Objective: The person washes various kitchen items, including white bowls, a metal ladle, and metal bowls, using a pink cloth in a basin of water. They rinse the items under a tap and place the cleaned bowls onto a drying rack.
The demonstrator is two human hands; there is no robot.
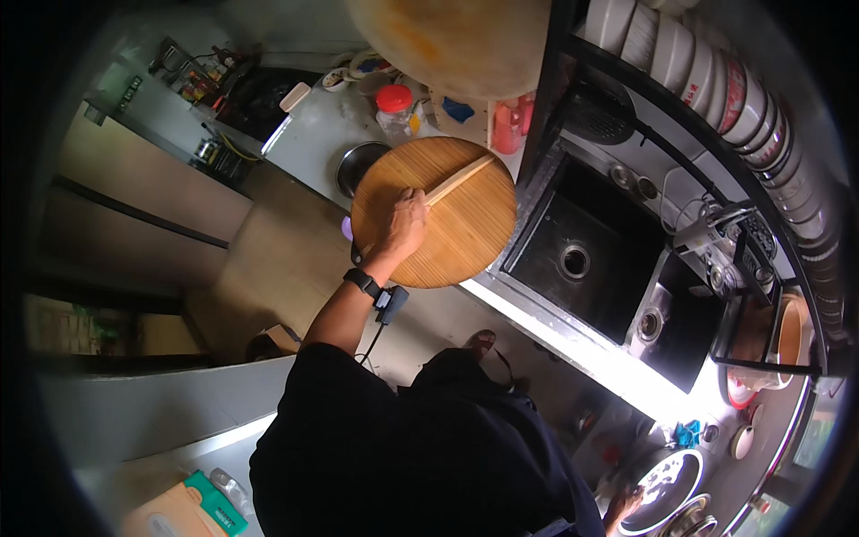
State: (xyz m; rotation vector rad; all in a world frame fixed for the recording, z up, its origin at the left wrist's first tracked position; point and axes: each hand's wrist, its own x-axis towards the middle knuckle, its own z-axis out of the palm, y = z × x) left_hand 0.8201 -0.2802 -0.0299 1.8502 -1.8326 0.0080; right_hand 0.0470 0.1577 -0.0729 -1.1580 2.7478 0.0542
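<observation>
My left hand point(405, 225) grips the raised wooden bar handle across a round wooden lid point(463, 228). The lid is in front of the counter's edge, near the sink's left corner. A small dark tab point(356, 252) shows at its lower left rim; what it belongs to is hidden. Down at the lower right, my right hand point(625, 505) is at the rim of a round basin point(661, 493) with a bright edge, and appears to hold it. That hand is small and partly cut off by my dark clothing.
A black double sink point(567, 221) lies right of the lid, below a dish rack point(684, 114) of stacked bowls. On the counter stand a steel bowl point(356, 168) and a red-lidded jar point(394, 111). A large pale round object point(463, 40) hangs close overhead. A carton point(178, 507) sits lower left.
</observation>
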